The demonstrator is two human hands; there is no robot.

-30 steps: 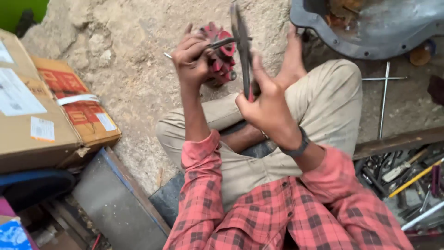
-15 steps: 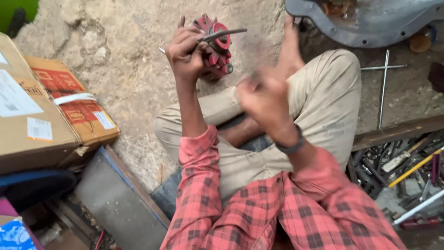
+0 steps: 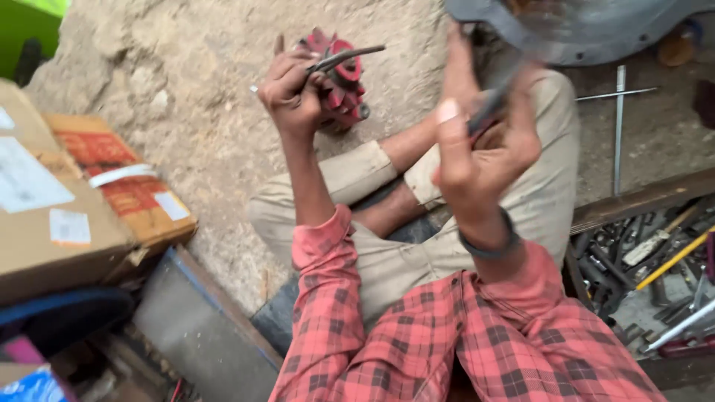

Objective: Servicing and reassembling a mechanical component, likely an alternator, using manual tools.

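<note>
Red part [image 3: 341, 80], toothed and round, sits on rough dirt ground [image 3: 186, 112] by the bare foot. Left hand [image 3: 292, 93] clenched on a thin metal rod [image 3: 348, 56] laid across the part. Right hand [image 3: 488, 152] raised, gripping a dark tool [image 3: 488, 108], blurred. Cardboard boxes [image 3: 67, 201] to the left, tool tray [image 3: 655, 275] to the right, grey metal cover [image 3: 573, 33] above.

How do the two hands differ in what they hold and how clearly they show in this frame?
The left hand grips a thin dark metal rod against a red toothed part and shows sharp; the right hand holds a dark tool and is motion-blurred. The right hand is nearer the camera and wears a dark wristband; the left wrist is bare. Both are raised, with red plaid sleeves.
</note>
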